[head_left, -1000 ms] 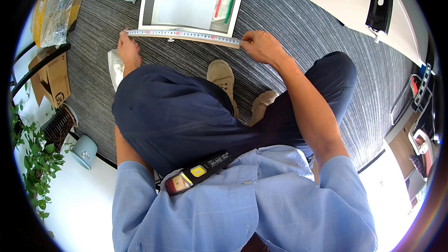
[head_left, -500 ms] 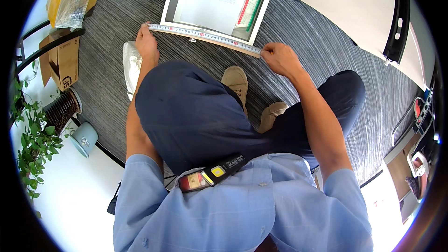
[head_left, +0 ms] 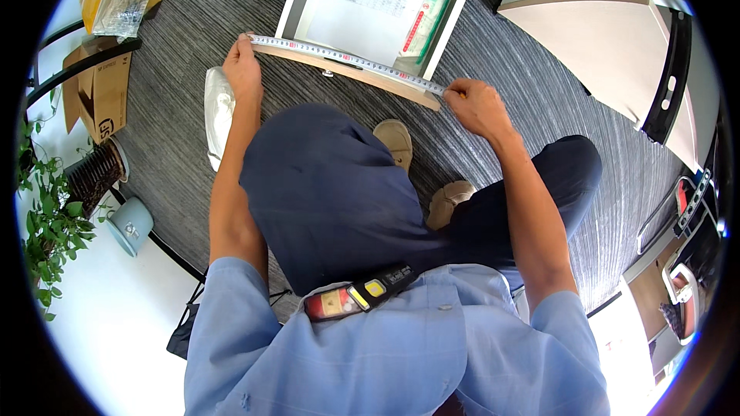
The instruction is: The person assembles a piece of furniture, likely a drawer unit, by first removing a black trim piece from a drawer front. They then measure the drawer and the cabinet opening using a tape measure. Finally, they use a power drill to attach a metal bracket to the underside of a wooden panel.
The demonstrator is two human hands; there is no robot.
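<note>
A white measuring tape (head_left: 347,58) with dark and red markings stretches along the top edge of an open drawer's light wooden front (head_left: 362,75). At the drawer's left corner, my left hand (head_left: 244,73) pinches one end of the tape. Just beyond the right corner, my right hand (head_left: 476,108) is closed on the other end, slightly off the wood. Fingers partly hide both tape ends. Inside the drawer lie a printed paper sheet (head_left: 362,23) and a white, green and red packet (head_left: 424,23).
A pale cabinet (head_left: 586,38) stands at the right. At the left are cardboard boxes (head_left: 112,92), a potted plant (head_left: 54,223) and a light blue bin (head_left: 131,225). A white bag (head_left: 219,112) lies beside my left forearm. A black work light (head_left: 362,293) rests on my lap.
My right hand and its tape end have shifted right and slightly down, and the tape stands off the drawer front's right end. The whole view has shifted a little. Both hands keep their hold.
</note>
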